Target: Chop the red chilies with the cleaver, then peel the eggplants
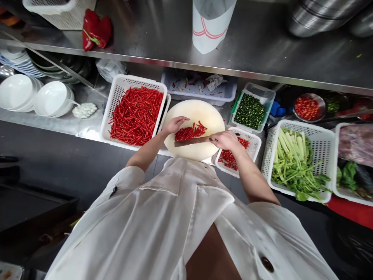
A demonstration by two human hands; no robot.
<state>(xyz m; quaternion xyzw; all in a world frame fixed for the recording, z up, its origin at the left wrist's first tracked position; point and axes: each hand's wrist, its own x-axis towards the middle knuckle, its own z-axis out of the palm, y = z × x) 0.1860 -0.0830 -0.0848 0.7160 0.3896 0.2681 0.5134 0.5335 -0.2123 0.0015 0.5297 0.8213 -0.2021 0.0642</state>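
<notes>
My right hand (pixel 225 140) grips the handle of a cleaver (pixel 190 142), whose blade lies across the near side of a round, pale cutting board (pixel 198 152). Just beyond the blade is a pile of red chilies (pixel 189 133) on the board. At the board's left side, my left hand (pixel 175 125) reaches over the pile's edge with its fingers stretched out and nothing in them. Whole red chilies (pixel 136 114) fill a white basket (pixel 105 126) on the left. Cut red chilies (pixel 230 158) lie in a smaller white basket (pixel 255 146) under my right wrist.
Behind the board sits a bluish tray (pixel 198 93) with scraps. Chopped green pieces (pixel 250 111) fill a clear container; leafy celery (pixel 294 155) fills a basket at right. A steel shelf (pixel 157 31) overhangs the back, bearing a red bell pepper (pixel 96 30). White bowls (pixel 52 99) stand left.
</notes>
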